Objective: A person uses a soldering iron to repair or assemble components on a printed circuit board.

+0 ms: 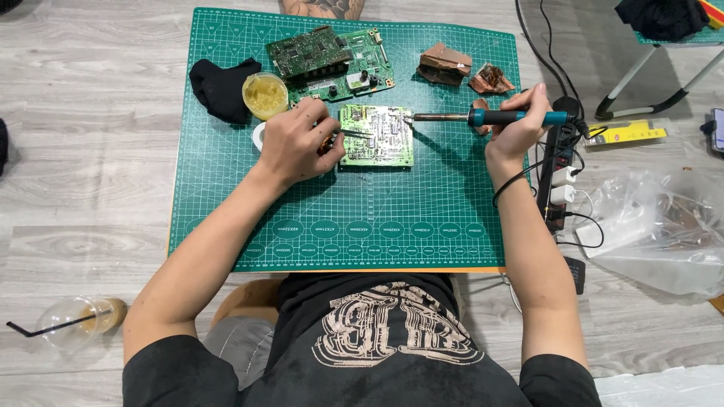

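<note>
A small green circuit board (381,139) lies in the middle of a green cutting mat (392,211). My left hand (294,143) rests at the board's left edge and pinches thin tweezers (356,133) whose tips reach over the board. My right hand (520,124) grips the teal handle of a soldering iron (483,117); its metal tip touches the board's upper right corner.
Two larger green circuit boards (332,60) lie at the mat's far edge, beside a yellow flux tub (265,96) and a black cloth (222,87). Brown scraps (445,64) sit far right. A power strip (556,177), plastic bags (664,226) and a plastic cup (75,320) lie on the floor.
</note>
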